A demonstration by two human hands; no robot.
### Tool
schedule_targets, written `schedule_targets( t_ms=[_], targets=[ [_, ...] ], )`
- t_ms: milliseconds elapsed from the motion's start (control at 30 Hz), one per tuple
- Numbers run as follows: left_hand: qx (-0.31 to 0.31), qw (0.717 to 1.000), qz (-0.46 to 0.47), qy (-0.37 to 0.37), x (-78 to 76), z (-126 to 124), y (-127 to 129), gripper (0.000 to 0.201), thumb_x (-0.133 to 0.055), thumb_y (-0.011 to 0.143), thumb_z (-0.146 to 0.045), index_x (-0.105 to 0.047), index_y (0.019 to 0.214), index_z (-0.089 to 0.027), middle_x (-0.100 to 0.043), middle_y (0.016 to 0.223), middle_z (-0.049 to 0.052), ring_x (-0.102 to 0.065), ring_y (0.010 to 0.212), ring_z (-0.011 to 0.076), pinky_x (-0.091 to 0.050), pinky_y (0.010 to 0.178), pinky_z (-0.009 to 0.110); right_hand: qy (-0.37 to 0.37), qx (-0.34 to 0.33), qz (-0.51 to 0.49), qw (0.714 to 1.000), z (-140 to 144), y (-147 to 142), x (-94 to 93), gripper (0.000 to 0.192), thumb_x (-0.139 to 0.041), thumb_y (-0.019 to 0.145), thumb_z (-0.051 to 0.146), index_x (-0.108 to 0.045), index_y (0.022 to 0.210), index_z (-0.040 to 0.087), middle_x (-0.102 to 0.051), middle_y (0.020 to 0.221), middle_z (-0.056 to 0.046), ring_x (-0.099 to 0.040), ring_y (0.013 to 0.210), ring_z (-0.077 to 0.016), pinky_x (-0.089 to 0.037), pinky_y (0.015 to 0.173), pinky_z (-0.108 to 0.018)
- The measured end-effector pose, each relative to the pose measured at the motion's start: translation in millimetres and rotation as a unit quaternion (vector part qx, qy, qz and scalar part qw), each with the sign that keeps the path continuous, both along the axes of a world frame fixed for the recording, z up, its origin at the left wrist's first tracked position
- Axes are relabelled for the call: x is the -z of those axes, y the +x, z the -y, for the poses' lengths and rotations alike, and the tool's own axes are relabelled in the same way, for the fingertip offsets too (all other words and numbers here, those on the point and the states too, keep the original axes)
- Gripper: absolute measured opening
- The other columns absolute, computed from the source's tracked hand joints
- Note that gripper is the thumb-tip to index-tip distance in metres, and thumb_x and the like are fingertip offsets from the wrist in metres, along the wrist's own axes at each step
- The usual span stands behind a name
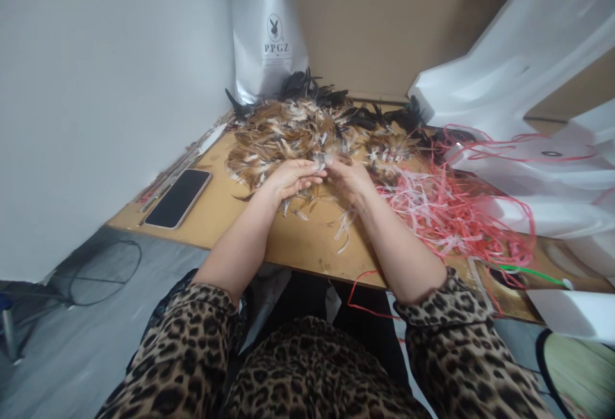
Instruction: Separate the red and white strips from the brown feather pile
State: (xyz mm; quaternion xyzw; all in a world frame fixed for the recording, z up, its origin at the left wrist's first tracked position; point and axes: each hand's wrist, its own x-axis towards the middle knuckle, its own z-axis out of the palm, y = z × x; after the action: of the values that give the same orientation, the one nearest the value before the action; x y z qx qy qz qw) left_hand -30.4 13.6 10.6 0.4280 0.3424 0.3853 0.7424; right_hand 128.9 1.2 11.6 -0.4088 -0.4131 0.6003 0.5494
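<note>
At the left, we see a phone (179,198) lying on the yellowish table (300,239). Next, a white bag (269,28) stands behind the wide heap of brown feathers (276,134), which has black feathers (307,89) along its far edge. Before this heap, our left hand (295,177) pinches a small pale tuft (321,161). Our right hand (352,182) meets it there; its fingers are partly hidden, so we cannot tell if they grip. Further right lies a tangle of red and pale strings (442,207).
</note>
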Motion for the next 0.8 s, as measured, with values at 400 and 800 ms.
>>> schedule_targets(
  t_ms=[400,800],
  targets=[
    [0.007,0.999,-0.053,0.008,0.4,2.6,-0.1,0.022,-0.069,0.069,-0.017,-0.063,0.088,-0.007,-0.07,0.083,0.012,-0.064,0.057,0.0091,-0.047,0.046,0.013,0.023,-0.008,0.024,0.999,-1.1,3.2,0.3,0.031,-0.077,0.053,0.037,-0.058,0.069,0.018,-0.064,0.066,0.0,-0.059,0.066,-0.0128,-0.047,0.061,-0.024],
    [0.019,0.997,-0.062,0.03,2.3,4.3,2.7,0.024,-0.073,0.064,-0.016,-0.063,0.083,-0.006,-0.067,0.07,0.007,-0.061,0.052,0.0073,-0.047,0.049,0.014,0.029,-0.028,0.027,0.999,-2.1,3.4,4.3,0.025,-0.074,0.056,0.035,-0.059,0.067,0.018,-0.059,0.061,0.003,-0.054,0.058,-0.0089,-0.045,0.059,-0.022]
  ],
)
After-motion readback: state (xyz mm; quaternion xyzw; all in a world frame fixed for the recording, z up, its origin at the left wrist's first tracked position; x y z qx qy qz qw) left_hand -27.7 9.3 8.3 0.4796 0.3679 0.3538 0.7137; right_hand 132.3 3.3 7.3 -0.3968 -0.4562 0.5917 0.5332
